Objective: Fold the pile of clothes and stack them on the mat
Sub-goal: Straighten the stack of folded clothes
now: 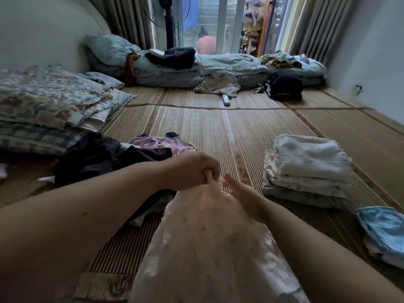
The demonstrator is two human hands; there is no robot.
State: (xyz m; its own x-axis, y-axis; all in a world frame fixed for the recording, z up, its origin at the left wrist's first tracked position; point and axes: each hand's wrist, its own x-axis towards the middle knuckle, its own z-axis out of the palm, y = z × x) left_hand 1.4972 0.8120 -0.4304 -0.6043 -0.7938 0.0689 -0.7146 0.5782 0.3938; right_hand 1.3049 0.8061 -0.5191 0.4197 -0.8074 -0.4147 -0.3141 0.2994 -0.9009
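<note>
No readable text, label, brand, number or sign anywhere in view.

A white remote (225, 100) lies near a black bag (284, 86) beside rumpled bedding (229, 64).

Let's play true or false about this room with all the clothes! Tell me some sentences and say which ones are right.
1. The left hand grips the top of the pale garment. True.
2. The folded stack sits left of the hands. False: it sits to their right, on the mat.
3. The right hand is a fist. False: its fingers lie straight against the pale garment.
4. A heap of dark clothes lies on the left. True.
5. The remote lies on the folded stack. False: it lies on the mat, farther back.
</note>
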